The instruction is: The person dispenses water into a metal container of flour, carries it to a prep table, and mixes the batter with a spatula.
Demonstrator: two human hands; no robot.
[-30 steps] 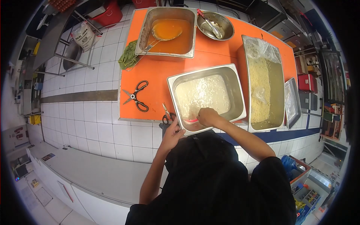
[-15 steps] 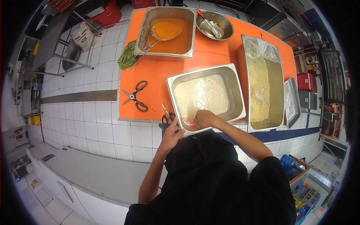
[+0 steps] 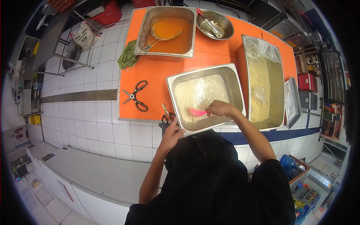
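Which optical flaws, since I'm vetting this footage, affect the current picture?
Head view: white glare on the pale liquid; same head view: fisheye bowing of the floor tiles and orange table; head view again: black corners, yet the right hand and pink utensil look readable.

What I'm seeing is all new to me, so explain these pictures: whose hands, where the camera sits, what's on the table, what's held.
There is no machine here, just a person's left hand and right hand, both bare. Every picture comes from one camera worn on the head, looking forward and down. The left hand holds the near left corner of a metal pan containing a pale mixture; the right hand holds a pink tool inside that pan. On the orange table are two pairs of scissors, a deep pan of orange liquid, a round bowl with red-handled tongs, and a long pan with pale yellow contents.
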